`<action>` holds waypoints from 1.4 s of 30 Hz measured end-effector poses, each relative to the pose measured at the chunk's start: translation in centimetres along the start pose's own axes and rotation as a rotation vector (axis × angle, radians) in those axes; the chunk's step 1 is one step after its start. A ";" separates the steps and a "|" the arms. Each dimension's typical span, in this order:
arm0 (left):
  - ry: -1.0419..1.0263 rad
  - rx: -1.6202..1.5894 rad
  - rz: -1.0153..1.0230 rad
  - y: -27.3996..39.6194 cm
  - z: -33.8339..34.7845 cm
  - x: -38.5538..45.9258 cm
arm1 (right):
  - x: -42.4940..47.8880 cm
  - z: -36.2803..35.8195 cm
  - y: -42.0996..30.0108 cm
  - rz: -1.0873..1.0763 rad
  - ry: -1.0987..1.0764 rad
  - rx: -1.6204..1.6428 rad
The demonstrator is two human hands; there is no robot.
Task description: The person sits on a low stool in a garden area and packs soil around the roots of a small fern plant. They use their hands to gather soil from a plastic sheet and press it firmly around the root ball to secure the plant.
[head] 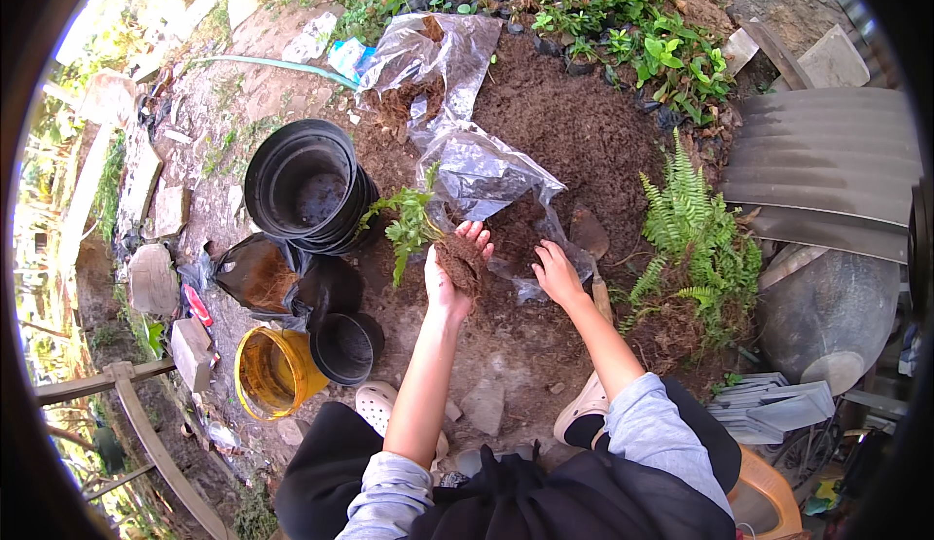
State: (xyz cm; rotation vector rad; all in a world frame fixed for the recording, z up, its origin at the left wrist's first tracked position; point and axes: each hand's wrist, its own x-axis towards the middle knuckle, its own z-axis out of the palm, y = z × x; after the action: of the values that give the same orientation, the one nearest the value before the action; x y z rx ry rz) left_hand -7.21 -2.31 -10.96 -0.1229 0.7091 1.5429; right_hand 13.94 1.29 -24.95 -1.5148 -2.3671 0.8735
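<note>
My left hand [446, 284] cups the soil-covered root ball [460, 263] of a small leafy green plant [410, 225], whose leaves lean out to the left. To its right my right hand [558, 270] has its fingers apart and holds nothing, over the edge of a clear plastic bag [481, 168] that lies partly crumpled with soil in it. A garden trowel [589, 235] with a wooden handle lies just beyond my right hand, its handle partly behind my forearm. A large mound of dark soil [576, 131] spreads behind the bag.
Stacked black plastic pots [310, 182], a black bag of brown fibre [263, 277], a small black pot [346, 349] and a yellow bucket [277, 372] stand left. A fern [689, 241] is at right, near corrugated sheets [817, 160]. Leafy seedlings [627, 29] line the far side.
</note>
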 end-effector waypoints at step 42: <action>0.063 -0.014 -0.005 -1.0 3.1 -2.0 | 0.9 -12.5 -4.5 0.185 0.296 0.695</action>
State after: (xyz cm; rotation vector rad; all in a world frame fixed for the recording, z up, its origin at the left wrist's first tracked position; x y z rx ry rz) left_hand -4.94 -2.49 -7.86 -0.1839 0.7475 1.5452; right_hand 15.83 5.36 -12.40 -1.4347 -1.4991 1.2395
